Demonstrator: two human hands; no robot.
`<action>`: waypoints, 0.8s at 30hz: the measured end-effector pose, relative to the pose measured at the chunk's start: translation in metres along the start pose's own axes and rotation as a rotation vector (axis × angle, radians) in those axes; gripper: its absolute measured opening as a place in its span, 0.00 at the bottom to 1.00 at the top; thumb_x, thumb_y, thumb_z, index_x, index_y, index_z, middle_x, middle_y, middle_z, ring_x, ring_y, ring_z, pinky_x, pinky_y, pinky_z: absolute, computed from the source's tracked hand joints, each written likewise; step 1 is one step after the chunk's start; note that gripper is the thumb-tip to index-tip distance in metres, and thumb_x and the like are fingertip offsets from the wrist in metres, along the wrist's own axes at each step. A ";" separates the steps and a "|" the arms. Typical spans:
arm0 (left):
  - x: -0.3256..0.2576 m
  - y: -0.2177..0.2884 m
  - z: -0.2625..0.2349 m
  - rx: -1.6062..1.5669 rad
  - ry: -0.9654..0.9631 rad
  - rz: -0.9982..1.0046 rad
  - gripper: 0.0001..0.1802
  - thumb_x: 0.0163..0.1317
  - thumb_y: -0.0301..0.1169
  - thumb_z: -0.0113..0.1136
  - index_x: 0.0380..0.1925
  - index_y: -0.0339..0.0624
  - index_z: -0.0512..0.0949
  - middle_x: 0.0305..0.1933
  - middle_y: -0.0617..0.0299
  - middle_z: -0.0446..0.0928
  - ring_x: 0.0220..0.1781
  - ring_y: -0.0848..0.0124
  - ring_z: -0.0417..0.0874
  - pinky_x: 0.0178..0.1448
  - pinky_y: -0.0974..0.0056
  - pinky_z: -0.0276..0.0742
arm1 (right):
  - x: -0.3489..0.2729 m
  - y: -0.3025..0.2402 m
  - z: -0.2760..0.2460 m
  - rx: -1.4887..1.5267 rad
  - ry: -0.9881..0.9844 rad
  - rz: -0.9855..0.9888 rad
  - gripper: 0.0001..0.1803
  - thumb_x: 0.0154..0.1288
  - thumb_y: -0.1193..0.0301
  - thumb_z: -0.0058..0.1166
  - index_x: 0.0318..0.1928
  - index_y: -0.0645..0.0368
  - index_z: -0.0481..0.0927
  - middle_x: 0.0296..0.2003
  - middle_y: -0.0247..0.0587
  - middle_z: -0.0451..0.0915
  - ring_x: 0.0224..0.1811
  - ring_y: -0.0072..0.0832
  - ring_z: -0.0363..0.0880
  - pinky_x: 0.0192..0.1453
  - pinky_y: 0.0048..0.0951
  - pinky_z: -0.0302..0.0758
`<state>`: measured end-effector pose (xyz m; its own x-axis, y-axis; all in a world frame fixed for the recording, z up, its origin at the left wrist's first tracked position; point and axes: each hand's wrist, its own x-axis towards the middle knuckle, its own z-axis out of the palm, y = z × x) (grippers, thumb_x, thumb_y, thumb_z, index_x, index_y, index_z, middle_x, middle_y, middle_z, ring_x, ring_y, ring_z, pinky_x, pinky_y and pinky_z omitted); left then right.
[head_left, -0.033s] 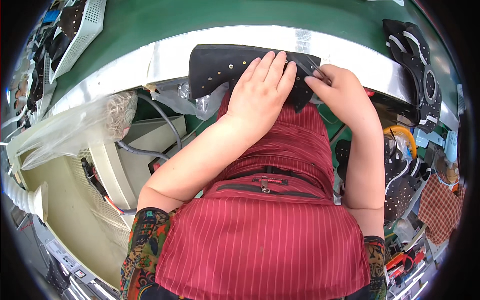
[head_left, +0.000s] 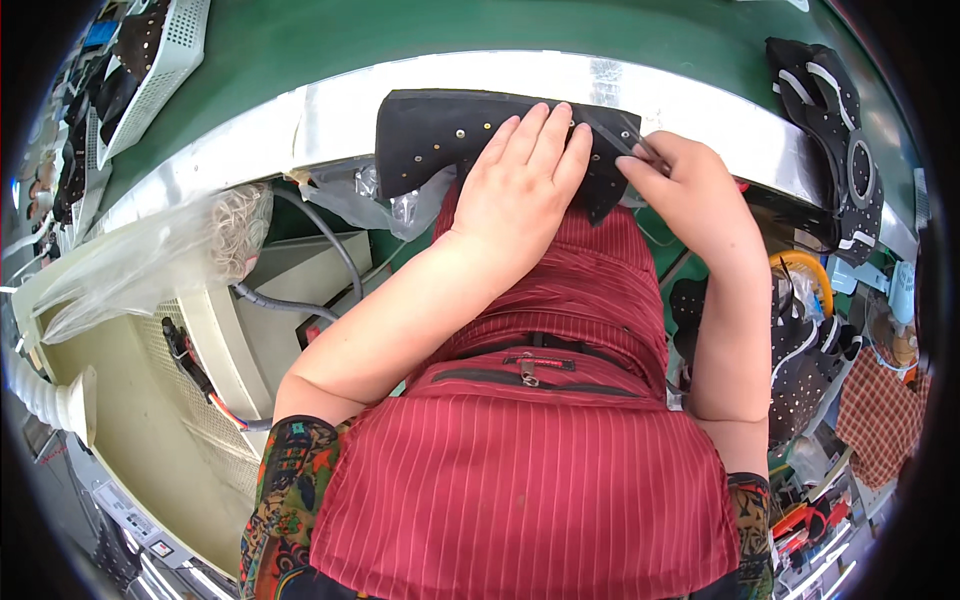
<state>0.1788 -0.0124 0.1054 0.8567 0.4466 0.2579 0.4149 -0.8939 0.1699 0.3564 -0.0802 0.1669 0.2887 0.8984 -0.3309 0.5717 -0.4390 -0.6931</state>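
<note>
A black studded piece of material (head_left: 425, 135) lies over the silvery edge strip, its lower part hanging over my lap. Small metal eyelets or studs dot it. My left hand (head_left: 517, 190) presses flat on its middle, fingers stretched out and holding nothing. At the piece's right end, my right hand (head_left: 685, 180) is closed around a slim, dark, two-pronged metal tool (head_left: 612, 135). The prongs point up and left over the material; whether they are tweezers or thread snips I cannot tell. Part of the tool is hidden in my fingers.
A green tabletop (head_left: 450, 30) stretches behind the silvery strip (head_left: 700, 110). White baskets (head_left: 165, 80) with dark pieces stand at far left. More black studded pieces (head_left: 830, 130) lie at right. A clear bag (head_left: 140, 265) and a beige trough (head_left: 130, 400) are at left.
My right hand has shifted slightly to the right with the tool. The black piece has slid very slightly left under my left hand, which stays in place.
</note>
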 end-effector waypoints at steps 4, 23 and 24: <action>0.001 0.002 0.000 0.026 -0.008 -0.020 0.36 0.47 0.34 0.67 0.59 0.43 0.67 0.61 0.53 0.67 0.63 0.57 0.68 0.65 0.53 0.65 | -0.001 0.017 -0.012 0.149 0.155 -0.001 0.14 0.59 0.67 0.56 0.33 0.69 0.77 0.20 0.41 0.75 0.24 0.22 0.72 0.31 0.26 0.69; 0.010 0.006 -0.003 0.072 0.004 -0.029 0.39 0.42 0.34 0.70 0.60 0.58 0.69 0.57 0.56 0.67 0.58 0.58 0.69 0.57 0.54 0.69 | 0.023 0.039 -0.003 0.059 0.297 0.076 0.15 0.57 0.64 0.59 0.32 0.66 0.77 0.21 0.43 0.78 0.24 0.26 0.76 0.31 0.26 0.71; 0.010 0.006 -0.003 0.077 0.004 -0.027 0.39 0.42 0.35 0.70 0.60 0.58 0.69 0.57 0.56 0.67 0.58 0.58 0.70 0.57 0.54 0.69 | 0.024 0.039 -0.002 0.027 0.308 0.085 0.15 0.57 0.63 0.58 0.32 0.66 0.77 0.22 0.46 0.79 0.25 0.30 0.78 0.32 0.28 0.72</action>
<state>0.1887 -0.0129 0.1113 0.8437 0.4709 0.2576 0.4606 -0.8816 0.1031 0.3870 -0.0759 0.1335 0.5560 0.8110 -0.1822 0.5159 -0.5086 -0.6893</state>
